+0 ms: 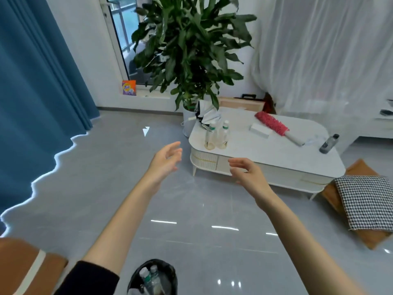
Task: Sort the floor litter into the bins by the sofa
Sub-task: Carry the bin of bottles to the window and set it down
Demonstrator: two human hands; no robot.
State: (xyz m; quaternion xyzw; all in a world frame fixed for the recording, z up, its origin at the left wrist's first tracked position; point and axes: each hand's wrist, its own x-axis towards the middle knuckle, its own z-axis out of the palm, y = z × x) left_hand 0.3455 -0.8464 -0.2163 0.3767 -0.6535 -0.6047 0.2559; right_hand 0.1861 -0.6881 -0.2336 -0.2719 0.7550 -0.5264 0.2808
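Observation:
Both my arms reach forward over the grey floor. My left hand [164, 159] is held out with relaxed, slightly bent fingers and holds nothing. My right hand [247, 172] hangs near the coffee table's front corner, fingers loosely spread, also holding nothing. A bin lined with a black bag [136, 277] stands at the bottom edge of the view, with clear plastic bottles [153, 277] inside it. Two more clear bottles [217, 135] with green labels stand upright on the white coffee table [276, 154]. An orange packet [129, 87] leans on the window sill far away.
A large potted plant [189, 50] stands behind the table's left end. On the table lie a red brush [274, 124], a white box [260, 129], crumpled cloth [207, 112] and a grey bottle [329, 143]. Orange and checked cushions [368, 201] lie at right. The sofa edge [25, 267] is at bottom left; blue curtain [36, 92] at left.

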